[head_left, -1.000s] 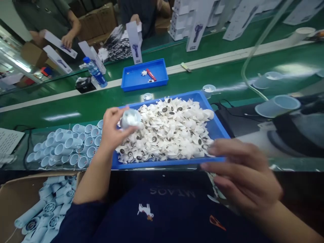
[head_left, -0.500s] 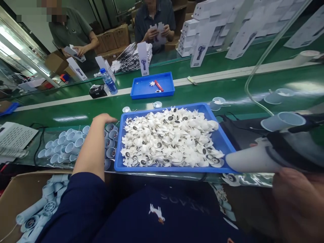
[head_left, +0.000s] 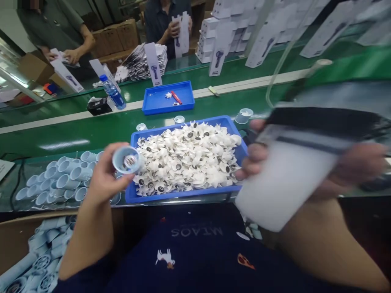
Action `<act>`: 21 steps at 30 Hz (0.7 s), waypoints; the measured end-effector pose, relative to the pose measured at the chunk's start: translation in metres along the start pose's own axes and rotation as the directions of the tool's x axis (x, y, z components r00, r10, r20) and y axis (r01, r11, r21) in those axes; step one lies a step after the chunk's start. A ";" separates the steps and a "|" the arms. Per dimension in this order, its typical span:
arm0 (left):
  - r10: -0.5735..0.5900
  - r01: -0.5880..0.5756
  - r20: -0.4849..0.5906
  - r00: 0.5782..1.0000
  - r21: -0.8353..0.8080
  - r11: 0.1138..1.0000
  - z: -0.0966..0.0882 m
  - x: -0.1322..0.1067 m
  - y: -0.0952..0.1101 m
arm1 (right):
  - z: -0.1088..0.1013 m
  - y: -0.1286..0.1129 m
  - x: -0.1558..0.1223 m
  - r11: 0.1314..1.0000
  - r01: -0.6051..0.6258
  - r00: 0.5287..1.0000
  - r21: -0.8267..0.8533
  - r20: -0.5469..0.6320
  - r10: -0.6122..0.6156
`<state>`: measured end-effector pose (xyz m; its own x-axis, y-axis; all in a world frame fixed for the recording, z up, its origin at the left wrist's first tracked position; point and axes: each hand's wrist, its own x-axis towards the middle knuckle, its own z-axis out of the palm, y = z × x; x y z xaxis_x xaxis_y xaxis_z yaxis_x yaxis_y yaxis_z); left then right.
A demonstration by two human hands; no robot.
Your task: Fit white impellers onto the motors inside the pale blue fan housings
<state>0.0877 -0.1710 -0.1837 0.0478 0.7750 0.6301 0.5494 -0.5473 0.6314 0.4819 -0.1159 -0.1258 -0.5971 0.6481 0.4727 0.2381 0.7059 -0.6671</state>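
My left hand is closed around a light-blue cup-shaped housing, its open end turned toward me and a small metallic part inside. It is held at the left edge of a blue tray heaped with white fan blades, several with dark round centres. On the right, my right hand grips a smooth white tapered piece with a black band. Motion blurs it, so its exact kind is unclear. Its fingers show at the piece's left side, near the tray's right end.
Rows of light-blue housings lie left of the tray, above a carton of similar parts. Beyond are a small blue tray with a red marker, a bottle and upright white boxes. Two co-workers handle boxes across the bench.
My left hand has come back from the rows with a housing in it. My right hand has moved inward and lifted the white piece from beside the tray. The view has shifted right.
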 end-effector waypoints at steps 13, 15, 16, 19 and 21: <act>0.106 -0.094 0.254 0.961 -0.059 0.994 0.116 -0.031 0.069 | 0.067 -0.071 0.060 0.637 -0.283 0.912 0.717 -0.004 0.411; 0.101 -0.089 0.235 0.967 -0.061 0.994 0.117 -0.029 0.073 | 0.068 -0.066 0.055 0.689 -0.247 0.935 0.681 -0.019 0.354; 0.098 -0.084 0.234 0.967 -0.066 0.994 0.117 -0.029 0.074 | 0.068 -0.065 0.052 0.695 -0.227 0.941 0.682 -0.029 0.336; 0.098 -0.074 0.252 0.963 -0.103 0.992 0.120 -0.030 0.075 | 0.070 -0.065 0.046 0.673 -0.157 0.946 0.723 -0.087 0.313; 0.101 -0.070 0.255 0.962 -0.127 0.989 0.122 -0.031 0.076 | 0.071 -0.067 0.044 0.664 -0.105 0.953 0.740 -0.116 0.280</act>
<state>0.2293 -0.1978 -0.2103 0.3142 0.7706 0.5545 0.4340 -0.6361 0.6380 0.3852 -0.1546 -0.1008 -0.4139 0.8482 0.3306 -0.3462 0.1892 -0.9189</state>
